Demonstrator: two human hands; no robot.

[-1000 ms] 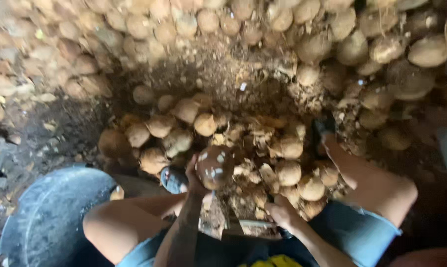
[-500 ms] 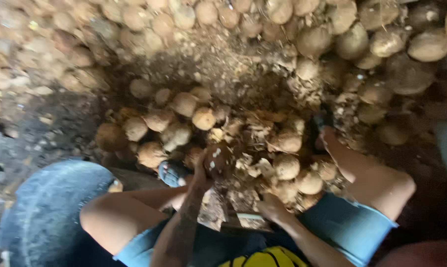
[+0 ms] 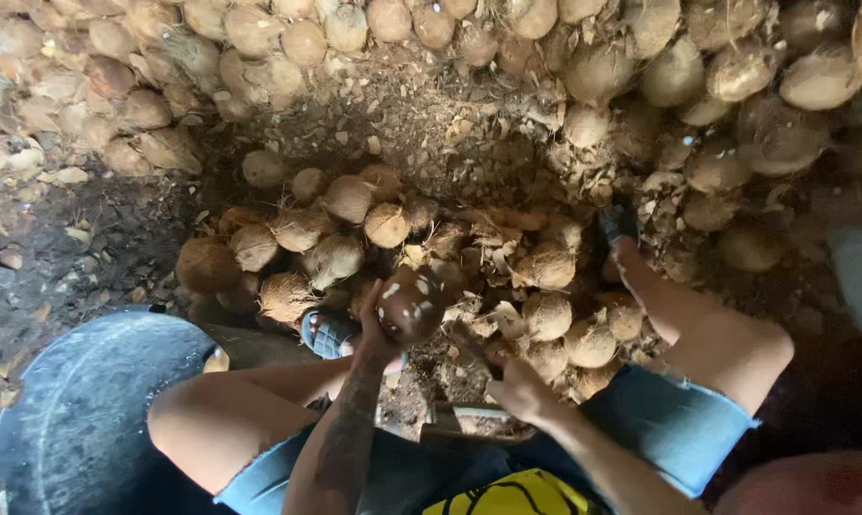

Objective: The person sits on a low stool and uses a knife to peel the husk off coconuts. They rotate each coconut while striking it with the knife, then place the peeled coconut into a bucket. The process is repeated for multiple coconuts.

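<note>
Head view: a seated person looks down past bare knees and blue shorts at the ground.
Left hand [image 3: 372,329]: forearm stretched forward, fingers wrapped around a dark brown coconut [image 3: 414,303] flecked with white, held up above the pile.
Right hand [image 3: 513,391]: low and near the body, resting over husk scraps; whether it grips anything I cannot tell.
Husked coconuts [image 3: 340,229]: pale, round, heaped just ahead of the feet.
Black tub [image 3: 78,420]: beside the left knee.
</note>
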